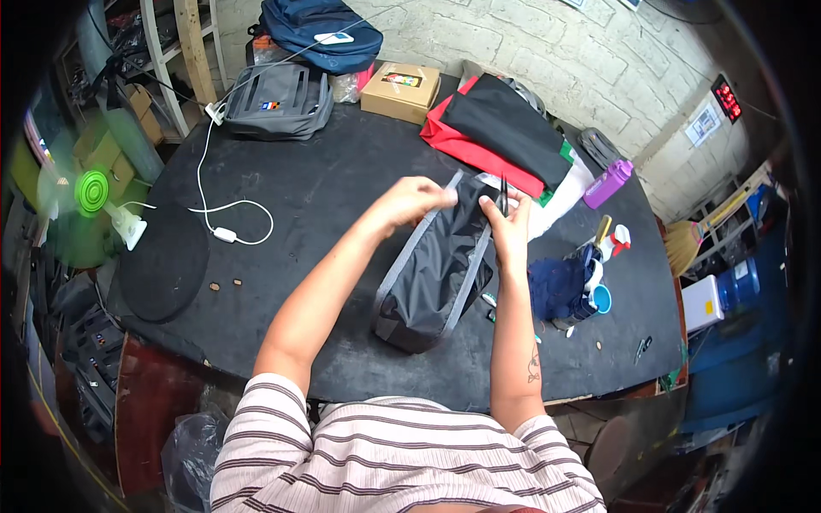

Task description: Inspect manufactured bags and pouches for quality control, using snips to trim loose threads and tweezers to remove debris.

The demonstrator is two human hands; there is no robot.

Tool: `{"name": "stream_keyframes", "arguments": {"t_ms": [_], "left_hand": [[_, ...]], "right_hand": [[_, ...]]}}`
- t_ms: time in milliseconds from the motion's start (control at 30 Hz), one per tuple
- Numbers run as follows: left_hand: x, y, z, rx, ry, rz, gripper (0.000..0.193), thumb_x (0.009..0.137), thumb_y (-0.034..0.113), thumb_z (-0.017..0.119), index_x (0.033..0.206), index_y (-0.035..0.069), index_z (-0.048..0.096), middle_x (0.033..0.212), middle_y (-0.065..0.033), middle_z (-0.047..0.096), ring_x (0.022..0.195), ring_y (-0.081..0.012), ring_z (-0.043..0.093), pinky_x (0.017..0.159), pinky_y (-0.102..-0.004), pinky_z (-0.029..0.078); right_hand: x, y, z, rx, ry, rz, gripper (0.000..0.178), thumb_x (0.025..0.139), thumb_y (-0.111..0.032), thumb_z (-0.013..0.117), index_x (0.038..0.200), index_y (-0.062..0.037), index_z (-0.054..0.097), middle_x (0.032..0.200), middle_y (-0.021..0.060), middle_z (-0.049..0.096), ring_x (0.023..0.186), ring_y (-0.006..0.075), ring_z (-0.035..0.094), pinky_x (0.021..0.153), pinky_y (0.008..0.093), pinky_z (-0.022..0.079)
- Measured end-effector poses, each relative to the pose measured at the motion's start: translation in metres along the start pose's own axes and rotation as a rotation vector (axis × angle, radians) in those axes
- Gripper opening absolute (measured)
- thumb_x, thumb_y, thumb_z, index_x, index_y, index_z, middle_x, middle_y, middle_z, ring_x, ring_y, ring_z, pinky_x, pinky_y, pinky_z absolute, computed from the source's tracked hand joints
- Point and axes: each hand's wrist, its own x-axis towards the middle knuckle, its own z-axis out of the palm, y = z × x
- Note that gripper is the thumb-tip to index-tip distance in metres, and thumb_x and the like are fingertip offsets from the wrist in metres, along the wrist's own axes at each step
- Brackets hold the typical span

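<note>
A black fabric bag piece [436, 274] with grey webbing straps lies on the black table [316, 179] in front of me. My left hand [416, 199] pinches its far end at the grey strap. My right hand [506, 224] holds the same end from the right, with a small dark snipping tool [504, 197] sticking up between its fingers. Both hands sit close together at the top of the piece.
Folded red and black cloth [496, 132] lies behind, with a purple bottle [608, 183], a cardboard box [400, 91], a grey bag [278, 101] and a blue backpack [321, 30]. A white cable [224, 232] trails left. A green fan [92, 193] stands at the left edge. Blue cloth [556, 286] and a cup [600, 298] sit right.
</note>
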Motion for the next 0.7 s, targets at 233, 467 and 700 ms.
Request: {"name": "stream_keyframes", "arguments": {"t_ms": [233, 467, 700], "left_hand": [[-0.022, 0.020, 0.023, -0.137, 0.608, 0.615, 0.010, 0.088, 0.005, 0.063, 0.088, -0.002, 0.056, 0.063, 0.0030, 0.051, 0.056, -0.0022, 0.043, 0.050, -0.0205, 0.036], [-0.021, -0.002, 0.009, -0.462, 0.636, 0.573, 0.019, 0.100, 0.014, 0.046, 0.088, 0.000, 0.054, 0.063, -0.0043, 0.055, 0.048, -0.0107, 0.052, 0.044, -0.0228, 0.044], [-0.070, 0.054, -0.020, 0.841, 0.615, 0.847, 0.055, 0.066, 0.030, 0.079, 0.114, 0.010, 0.061, 0.105, -0.0127, 0.059, 0.101, -0.0318, 0.053, 0.089, -0.0427, 0.041]], "right_hand": [[-0.010, -0.068, -0.009, 0.230, -0.165, -0.061, 0.043, 0.083, -0.014, 0.070, 0.119, -0.0056, 0.050, 0.086, -0.0008, 0.064, 0.063, 0.0018, 0.045, 0.053, 0.0180, 0.030], [-0.012, -0.036, -0.013, -0.183, -0.211, -0.041, 0.028, 0.069, 0.005, 0.072, 0.095, 0.0004, 0.066, 0.079, 0.0008, 0.063, 0.073, 0.0102, 0.055, 0.069, 0.0261, 0.045], [0.004, -0.090, -0.013, -0.697, -0.392, -0.825, 0.036, 0.056, 0.012, 0.052, 0.087, -0.0032, 0.063, 0.079, 0.0097, 0.062, 0.087, 0.0309, 0.057, 0.079, 0.0336, 0.043]]}}
